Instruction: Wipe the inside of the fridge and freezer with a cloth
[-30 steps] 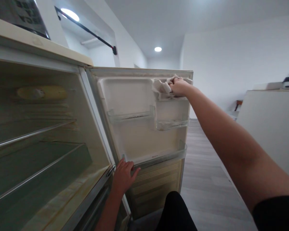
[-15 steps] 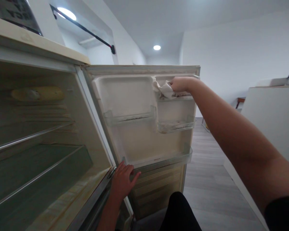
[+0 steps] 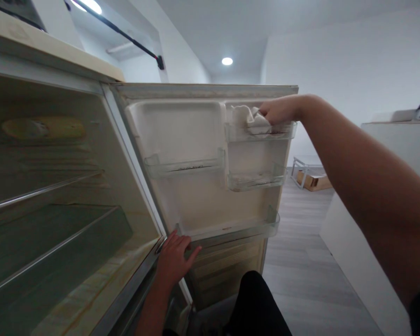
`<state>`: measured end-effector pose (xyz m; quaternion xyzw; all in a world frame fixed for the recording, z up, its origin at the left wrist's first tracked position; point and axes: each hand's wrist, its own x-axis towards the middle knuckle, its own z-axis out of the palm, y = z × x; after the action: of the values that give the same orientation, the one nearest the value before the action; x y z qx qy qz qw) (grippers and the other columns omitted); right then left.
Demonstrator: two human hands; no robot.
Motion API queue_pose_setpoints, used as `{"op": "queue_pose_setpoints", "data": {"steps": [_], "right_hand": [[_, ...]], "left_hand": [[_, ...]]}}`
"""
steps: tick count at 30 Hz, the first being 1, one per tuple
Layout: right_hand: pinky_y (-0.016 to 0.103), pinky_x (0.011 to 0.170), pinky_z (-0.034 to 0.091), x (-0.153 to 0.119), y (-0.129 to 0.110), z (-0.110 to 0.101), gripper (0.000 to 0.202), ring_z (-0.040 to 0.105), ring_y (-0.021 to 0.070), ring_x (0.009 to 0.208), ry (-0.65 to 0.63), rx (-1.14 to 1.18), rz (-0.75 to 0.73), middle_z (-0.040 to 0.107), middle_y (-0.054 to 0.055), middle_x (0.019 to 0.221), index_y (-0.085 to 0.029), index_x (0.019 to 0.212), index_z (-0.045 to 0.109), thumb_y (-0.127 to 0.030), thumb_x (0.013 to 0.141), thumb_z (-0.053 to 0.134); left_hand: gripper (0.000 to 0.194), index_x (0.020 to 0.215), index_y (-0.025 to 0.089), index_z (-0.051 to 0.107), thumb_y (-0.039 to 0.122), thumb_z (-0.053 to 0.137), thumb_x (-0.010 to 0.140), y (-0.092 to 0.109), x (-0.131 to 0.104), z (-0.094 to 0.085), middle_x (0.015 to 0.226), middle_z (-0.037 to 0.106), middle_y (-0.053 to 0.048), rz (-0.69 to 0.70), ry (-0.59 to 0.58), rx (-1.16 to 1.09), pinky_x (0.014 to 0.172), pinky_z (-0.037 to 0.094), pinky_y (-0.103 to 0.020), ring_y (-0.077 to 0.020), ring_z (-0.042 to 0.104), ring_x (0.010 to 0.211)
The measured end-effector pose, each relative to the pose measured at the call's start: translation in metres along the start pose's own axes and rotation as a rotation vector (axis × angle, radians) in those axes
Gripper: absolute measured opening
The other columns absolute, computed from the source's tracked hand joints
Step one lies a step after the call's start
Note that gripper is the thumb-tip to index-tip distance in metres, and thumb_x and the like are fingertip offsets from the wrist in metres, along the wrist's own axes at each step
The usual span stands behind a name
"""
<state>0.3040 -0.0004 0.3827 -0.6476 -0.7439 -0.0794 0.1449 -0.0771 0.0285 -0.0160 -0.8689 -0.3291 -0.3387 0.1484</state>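
My right hand grips a crumpled white cloth inside the upper right door shelf of an open fridge. The fingertips are partly lost in the cloth's folds. My left hand rests low, near the hinge side, by the left end of the bottom door shelf; its fingers are apart and hold nothing. The fridge door stands swung out, its clear plastic shelves showing dark stains, among them the left middle shelf and the right middle shelf.
At left is the fridge interior with a glass shelf, a clear drawer front and a yellowish light cover. My knee is below the door. A white cabinet stands right; a cardboard box lies on the floor behind.
My right hand and the cloth have shifted right along the upper right door shelf. The view has moved slightly, and my left hand stays near the hinge side.
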Motion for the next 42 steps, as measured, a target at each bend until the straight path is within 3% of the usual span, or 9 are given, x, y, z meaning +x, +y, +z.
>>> {"op": "queue_pose_setpoints", "data": {"steps": [4, 8, 12, 16, 26, 31, 35, 38, 42], "right_hand": [[0.033, 0.088, 0.055, -0.024, -0.01, 0.006, 0.034, 0.067, 0.0214, 0.099, 0.45, 0.207, -0.048, 0.071, 0.009, 0.117, -0.018, 0.123, 0.067, -0.027, 0.1, 0.044], [0.04, 0.107, 0.048, -0.059, -0.046, 0.029, 0.043, 0.053, 0.028, 0.131, 0.785, -0.035, -0.127, 0.057, 0.013, 0.142, -0.02, 0.133, 0.057, -0.036, 0.104, 0.03], [0.056, 0.119, 0.035, -0.069, -0.072, 0.071, 0.051, 0.039, 0.0364, 0.143, 0.573, -0.33, -0.318, 0.042, 0.015, 0.156, -0.021, 0.146, 0.047, -0.036, 0.098, 0.048], [0.064, 0.125, 0.018, -0.05, -0.072, 0.101, 0.073, 0.036, 0.0408, 0.144, 0.565, -0.469, -0.303, 0.04, 0.018, 0.156, -0.019, 0.158, 0.034, -0.028, 0.09, 0.059], [0.068, 0.12, 0.023, -0.047, -0.037, 0.076, 0.048, 0.063, 0.037, 0.111, 0.501, -0.476, 0.045, 0.071, 0.017, 0.112, -0.013, 0.133, 0.059, -0.024, 0.087, 0.058], [0.06, 0.121, 0.031, -0.028, -0.056, 0.092, 0.049, 0.057, 0.0361, 0.124, 0.64, -0.474, -0.058, 0.063, 0.021, 0.132, -0.009, 0.138, 0.054, -0.016, 0.09, 0.047], [0.071, 0.12, 0.026, -0.018, -0.071, 0.105, 0.051, 0.054, 0.0373, 0.128, 0.74, -0.429, -0.153, 0.062, 0.016, 0.125, -0.018, 0.144, 0.048, -0.015, 0.094, 0.038], [0.073, 0.12, 0.021, -0.023, -0.051, 0.101, 0.048, 0.052, 0.0373, 0.129, 0.672, -0.446, -0.151, 0.061, 0.016, 0.128, -0.021, 0.144, 0.046, -0.02, 0.096, 0.04], [0.07, 0.121, 0.018, -0.045, 0.014, 0.082, 0.047, 0.048, 0.0379, 0.132, 0.554, -0.467, -0.031, 0.06, 0.018, 0.13, -0.015, 0.143, 0.047, -0.029, 0.097, 0.044]], "left_hand": [[0.032, 0.074, 0.026, 0.05, 0.047, 0.061, 0.095, 0.001, 0.002, -0.001, 0.068, 0.062, 0.003, 0.004, 0.008, 0.012, 0.109, 0.047, -0.055, -0.022, 0.066, 0.073], [0.031, 0.074, 0.026, 0.051, 0.047, 0.061, 0.095, 0.0, 0.003, -0.002, 0.066, 0.061, 0.003, 0.02, 0.032, 0.012, 0.106, 0.049, -0.054, -0.0214, 0.065, 0.07], [0.029, 0.076, 0.026, 0.053, 0.047, 0.061, 0.095, -0.001, 0.003, -0.002, 0.066, 0.062, 0.003, 0.013, 0.032, -0.013, 0.108, 0.048, -0.053, -0.0212, 0.066, 0.069], [0.029, 0.076, 0.026, 0.053, 0.047, 0.062, 0.094, 0.0, 0.003, 0.002, 0.068, 0.064, 0.001, 0.003, 0.016, 0.005, 0.108, 0.047, -0.054, -0.0229, 0.066, 0.072], [0.027, 0.079, 0.027, 0.051, 0.045, 0.062, 0.095, 0.005, 0.006, 0.006, 0.069, 0.062, 0.001, 0.003, 0.027, 0.057, 0.107, 0.047, -0.052, -0.0241, 0.065, 0.075], [0.026, 0.08, 0.026, 0.052, 0.045, 0.061, 0.095, 0.004, 0.007, 0.008, 0.069, 0.063, 0.001, 0.0, 0.052, 0.049, 0.108, 0.046, -0.052, -0.0243, 0.066, 0.076], [0.026, 0.08, 0.027, 0.053, 0.047, 0.061, 0.095, 0.004, 0.007, 0.01, 0.069, 0.063, 0.002, 0.003, 0.073, 0.044, 0.108, 0.045, -0.052, -0.0247, 0.067, 0.076], [0.028, 0.078, 0.027, 0.052, 0.048, 0.061, 0.095, 0.004, 0.007, 0.01, 0.068, 0.063, 0.002, 0.006, 0.084, 0.044, 0.108, 0.046, -0.05, -0.0248, 0.066, 0.076], [0.028, 0.077, 0.026, 0.052, 0.047, 0.061, 0.095, 0.003, 0.008, 0.01, 0.068, 0.062, 0.002, 0.031, 0.079, 0.06, 0.108, 0.045, -0.051, -0.0246, 0.066, 0.074]]}}
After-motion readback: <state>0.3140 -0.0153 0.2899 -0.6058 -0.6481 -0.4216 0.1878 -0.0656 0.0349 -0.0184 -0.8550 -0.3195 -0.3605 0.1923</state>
